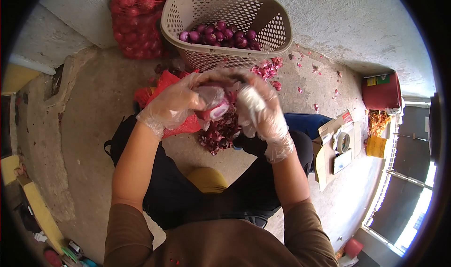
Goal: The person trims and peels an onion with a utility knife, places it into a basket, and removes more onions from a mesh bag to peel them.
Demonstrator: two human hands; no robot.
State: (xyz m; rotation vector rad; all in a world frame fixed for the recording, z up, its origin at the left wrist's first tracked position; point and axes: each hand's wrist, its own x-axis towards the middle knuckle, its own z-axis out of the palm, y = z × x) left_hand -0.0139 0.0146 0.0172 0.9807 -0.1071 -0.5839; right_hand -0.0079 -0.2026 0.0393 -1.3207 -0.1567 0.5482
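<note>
My left hand (176, 102), in a clear plastic glove, grips a red onion (218, 111) whose pale cut end shows. My right hand (260, 105), gloved too, is curled just right of the onion, with white wrapping about its fingers; motion blurs it, and what it holds is too unclear to name. Below both hands lies a heap of dark red onion skins (218, 136). Beyond them stands a beige perforated basket (211, 55) with several purple onions (221, 34) inside.
A red mesh sack (138, 27) full of onions leans left of the basket. Red netting (183, 126) lies under my left hand. At the right are a cardboard piece (326, 161) with a tape roll (343, 142), and a red bucket (381, 93). Loose skins dot the floor.
</note>
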